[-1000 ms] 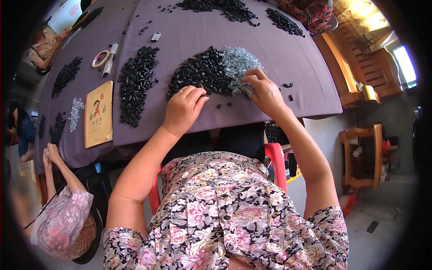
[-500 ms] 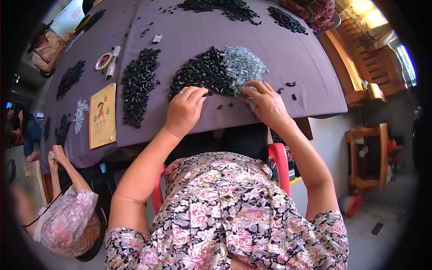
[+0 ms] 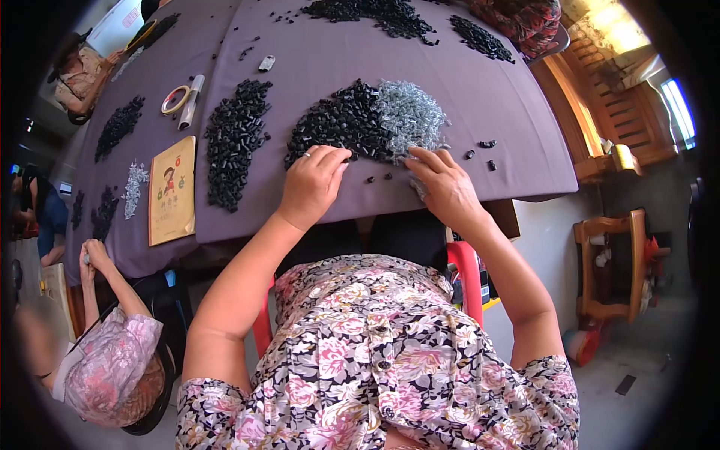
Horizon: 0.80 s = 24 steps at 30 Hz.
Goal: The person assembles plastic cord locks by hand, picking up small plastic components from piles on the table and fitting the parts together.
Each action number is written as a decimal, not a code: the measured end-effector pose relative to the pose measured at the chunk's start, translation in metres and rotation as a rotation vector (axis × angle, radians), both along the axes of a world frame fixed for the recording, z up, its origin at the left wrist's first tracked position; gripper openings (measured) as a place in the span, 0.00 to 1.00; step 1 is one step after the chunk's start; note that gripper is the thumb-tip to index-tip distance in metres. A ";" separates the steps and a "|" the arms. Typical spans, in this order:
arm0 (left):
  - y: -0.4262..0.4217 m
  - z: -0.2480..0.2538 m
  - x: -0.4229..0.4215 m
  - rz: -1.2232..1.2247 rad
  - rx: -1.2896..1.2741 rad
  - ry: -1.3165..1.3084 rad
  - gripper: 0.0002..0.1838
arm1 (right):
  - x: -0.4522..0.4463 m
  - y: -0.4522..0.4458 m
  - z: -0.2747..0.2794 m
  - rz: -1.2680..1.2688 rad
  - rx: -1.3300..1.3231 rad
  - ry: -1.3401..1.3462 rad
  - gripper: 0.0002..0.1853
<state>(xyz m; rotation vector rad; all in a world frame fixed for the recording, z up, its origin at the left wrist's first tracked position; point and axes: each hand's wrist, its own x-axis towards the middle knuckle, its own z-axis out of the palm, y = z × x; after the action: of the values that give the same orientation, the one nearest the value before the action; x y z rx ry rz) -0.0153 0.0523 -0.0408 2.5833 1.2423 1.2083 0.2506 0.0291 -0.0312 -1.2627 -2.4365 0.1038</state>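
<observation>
Possibly, pieces could be mixed where the clear pile meets the right side of the black pile, if swept carelessly. At the black pile's near edge, the left hand is kept loosely curled; any grip cannot be told. Rightward of that pile, clear pieces could be scattered if the right hand's half-bent fingers, their hold uncertain, were dragged.

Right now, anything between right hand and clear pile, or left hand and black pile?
Nothing visible. The right hand is at the near edge of the clear pile, left hand likewise at the black pile; two loose black pieces lie between the hands.
</observation>
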 end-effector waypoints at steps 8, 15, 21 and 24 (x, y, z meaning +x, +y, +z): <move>0.002 -0.003 0.001 -0.014 -0.010 -0.005 0.09 | 0.001 -0.006 0.003 -0.088 0.036 0.047 0.31; 0.002 -0.004 0.000 -0.008 0.004 0.008 0.10 | -0.006 -0.002 -0.003 -0.079 0.068 -0.008 0.28; 0.002 -0.004 0.001 -0.019 -0.009 -0.007 0.09 | 0.005 -0.014 0.005 -0.053 0.057 0.034 0.28; 0.002 -0.003 0.001 -0.018 -0.008 -0.007 0.09 | -0.007 -0.009 0.005 -0.078 0.073 0.056 0.28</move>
<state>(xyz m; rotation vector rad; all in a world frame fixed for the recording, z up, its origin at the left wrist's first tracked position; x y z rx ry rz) -0.0139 0.0542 -0.0440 2.5768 1.2172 1.2058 0.2432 0.0200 -0.0260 -1.3029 -2.3194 0.0284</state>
